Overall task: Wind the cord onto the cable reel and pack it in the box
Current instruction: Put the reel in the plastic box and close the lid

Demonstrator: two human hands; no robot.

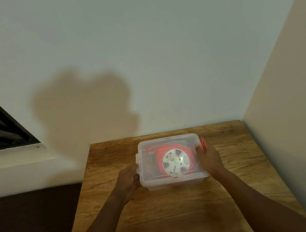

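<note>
Box (173,180): clear, slightly cloudy plastic, smooth, faint sheen on lid (172,141). Reel (175,162) inside: red-orange plastic, pale glossy hub. Table (163,214): wood grain, matt, warm brown. Wall (158,54): matt paint.

Two long arms come in from the bottom of the view. Both are bare all the way down, with no sleeves. The left hand (128,177) and the right hand (209,158) are bare too, with no gloves, rings or watch showing.
</note>
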